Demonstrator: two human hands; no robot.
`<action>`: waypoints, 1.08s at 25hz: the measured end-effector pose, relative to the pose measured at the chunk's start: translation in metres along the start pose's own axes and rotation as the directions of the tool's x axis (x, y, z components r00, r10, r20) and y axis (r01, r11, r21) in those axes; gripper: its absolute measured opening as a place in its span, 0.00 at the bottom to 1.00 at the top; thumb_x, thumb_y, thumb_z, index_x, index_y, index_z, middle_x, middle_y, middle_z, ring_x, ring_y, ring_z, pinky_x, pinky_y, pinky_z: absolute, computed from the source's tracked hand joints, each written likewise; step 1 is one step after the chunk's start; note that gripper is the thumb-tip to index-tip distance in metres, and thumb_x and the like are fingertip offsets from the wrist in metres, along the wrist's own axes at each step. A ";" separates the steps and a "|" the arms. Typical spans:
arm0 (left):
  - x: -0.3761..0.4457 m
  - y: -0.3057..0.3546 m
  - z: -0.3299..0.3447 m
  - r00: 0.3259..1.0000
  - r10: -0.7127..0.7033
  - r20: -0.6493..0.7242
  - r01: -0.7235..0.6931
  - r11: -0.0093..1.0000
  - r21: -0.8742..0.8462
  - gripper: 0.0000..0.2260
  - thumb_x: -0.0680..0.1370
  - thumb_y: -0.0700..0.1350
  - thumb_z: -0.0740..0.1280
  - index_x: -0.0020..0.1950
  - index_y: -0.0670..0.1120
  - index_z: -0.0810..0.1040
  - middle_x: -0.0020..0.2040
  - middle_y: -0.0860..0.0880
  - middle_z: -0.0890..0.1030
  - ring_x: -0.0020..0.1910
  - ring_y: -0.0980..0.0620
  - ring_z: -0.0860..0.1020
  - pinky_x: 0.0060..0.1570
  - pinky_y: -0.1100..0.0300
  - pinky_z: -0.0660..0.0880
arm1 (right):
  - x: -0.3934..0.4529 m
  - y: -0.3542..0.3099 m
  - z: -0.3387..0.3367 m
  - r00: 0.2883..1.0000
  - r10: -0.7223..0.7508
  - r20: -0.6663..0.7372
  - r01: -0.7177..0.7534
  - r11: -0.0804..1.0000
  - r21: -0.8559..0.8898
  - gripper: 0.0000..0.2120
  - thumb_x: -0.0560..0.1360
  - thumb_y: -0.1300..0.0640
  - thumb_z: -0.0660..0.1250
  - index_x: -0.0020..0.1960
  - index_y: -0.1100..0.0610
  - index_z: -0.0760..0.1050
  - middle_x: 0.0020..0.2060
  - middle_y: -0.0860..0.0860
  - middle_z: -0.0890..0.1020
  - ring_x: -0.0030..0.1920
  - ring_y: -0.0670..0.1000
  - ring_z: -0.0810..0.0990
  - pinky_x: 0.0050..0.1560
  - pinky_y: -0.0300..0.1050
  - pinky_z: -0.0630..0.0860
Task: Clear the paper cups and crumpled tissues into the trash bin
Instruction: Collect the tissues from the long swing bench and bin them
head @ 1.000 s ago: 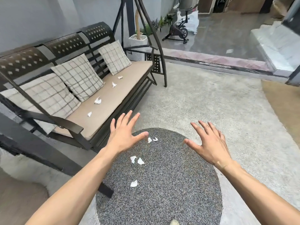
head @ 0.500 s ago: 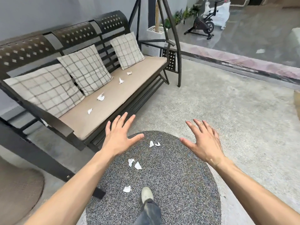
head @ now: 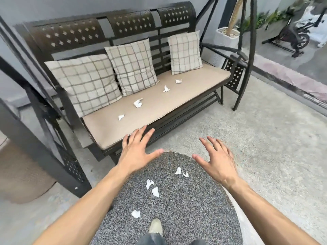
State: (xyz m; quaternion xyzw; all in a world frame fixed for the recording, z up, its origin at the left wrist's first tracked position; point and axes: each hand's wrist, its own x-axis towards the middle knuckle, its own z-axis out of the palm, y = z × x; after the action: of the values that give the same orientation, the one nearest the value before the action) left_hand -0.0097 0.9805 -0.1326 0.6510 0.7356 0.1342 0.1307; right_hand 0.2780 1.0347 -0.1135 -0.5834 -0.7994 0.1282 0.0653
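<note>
Several crumpled white tissues lie on the beige seat cushion (head: pixel 185 96) of a dark metal swing bench, one (head: pixel 138 103) near its middle, another (head: pixel 121 117) closer to me. More tissues lie on the round grey rug (head: pixel 194 209), such as a pair (head: pixel 152 187) and one (head: pixel 135 213) by my shoe. My left hand (head: pixel 136 152) hovers with spread fingers above the bench's front edge, holding nothing. My right hand (head: pixel 217 160) is spread over the rug's far edge, also empty. No paper cup or trash bin is in view.
Three checked cushions (head: pixel 132 68) lean on the bench back. The swing's dark frame legs (head: pixel 242 82) stand at the right and left. A white planter (head: pixel 226 36) and an exercise bike (head: pixel 297 36) are at the far right. A brown mat (head: pixel 23 174) lies at the left.
The view has turned left and moved closer to the bench, which now faces me. Both hands stay spread and empty; my left hand now reaches the bench's front edge.
</note>
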 end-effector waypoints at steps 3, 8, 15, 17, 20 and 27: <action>0.017 -0.012 -0.003 0.995 -0.099 -0.018 0.099 0.995 -0.001 0.40 0.68 0.79 0.48 0.77 0.63 0.48 0.80 0.54 0.48 0.78 0.51 0.47 0.74 0.42 0.41 | 0.052 -0.002 0.003 0.996 -0.087 0.027 0.086 0.996 0.027 0.35 0.71 0.26 0.51 0.75 0.38 0.52 0.77 0.46 0.57 0.76 0.51 0.52 0.74 0.61 0.50; 0.060 -0.015 -0.002 0.962 -0.252 -0.108 0.256 0.966 0.025 0.39 0.69 0.78 0.49 0.77 0.62 0.51 0.80 0.54 0.51 0.78 0.51 0.49 0.75 0.42 0.44 | 0.149 0.009 0.005 0.967 -0.251 0.038 0.247 0.965 0.087 0.34 0.72 0.29 0.54 0.75 0.38 0.54 0.76 0.46 0.58 0.76 0.50 0.52 0.73 0.62 0.54; 0.124 0.016 0.001 0.872 -0.431 -0.231 0.440 0.898 -0.015 0.38 0.69 0.77 0.50 0.76 0.63 0.52 0.79 0.54 0.53 0.78 0.50 0.51 0.74 0.44 0.45 | 0.276 0.038 -0.019 0.897 -0.438 0.048 0.436 0.898 0.060 0.33 0.72 0.29 0.55 0.75 0.40 0.56 0.76 0.46 0.60 0.76 0.51 0.54 0.72 0.59 0.56; 0.136 0.022 0.001 0.842 -0.477 -0.253 0.485 0.874 -0.033 0.39 0.69 0.77 0.50 0.76 0.62 0.53 0.79 0.55 0.53 0.78 0.51 0.51 0.74 0.44 0.44 | 0.304 0.041 -0.025 0.877 -0.473 0.080 0.471 0.881 0.050 0.34 0.72 0.29 0.54 0.75 0.40 0.56 0.76 0.46 0.60 0.76 0.52 0.54 0.72 0.59 0.56; 0.151 0.024 0.000 0.802 -0.532 -0.270 0.543 0.839 -0.041 0.39 0.68 0.77 0.49 0.76 0.61 0.56 0.79 0.54 0.54 0.77 0.51 0.51 0.74 0.44 0.45 | 0.337 0.039 -0.027 0.850 -0.517 0.099 0.514 0.856 0.053 0.34 0.73 0.30 0.54 0.75 0.41 0.56 0.76 0.47 0.60 0.76 0.52 0.54 0.72 0.59 0.56; 0.205 -0.013 0.016 0.756 -0.601 -0.259 0.599 0.795 -0.097 0.36 0.71 0.75 0.53 0.76 0.60 0.58 0.78 0.53 0.56 0.77 0.50 0.54 0.74 0.42 0.47 | 0.412 0.012 -0.005 0.801 -0.579 0.155 0.577 0.814 0.059 0.33 0.74 0.31 0.55 0.75 0.42 0.56 0.76 0.48 0.60 0.76 0.52 0.56 0.72 0.59 0.57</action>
State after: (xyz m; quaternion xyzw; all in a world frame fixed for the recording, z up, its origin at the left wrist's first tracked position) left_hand -0.0396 1.1828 -0.1556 0.3552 0.9154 0.1779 0.0654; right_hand 0.1619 1.4302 -0.1305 -0.2991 -0.9411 0.1535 0.0371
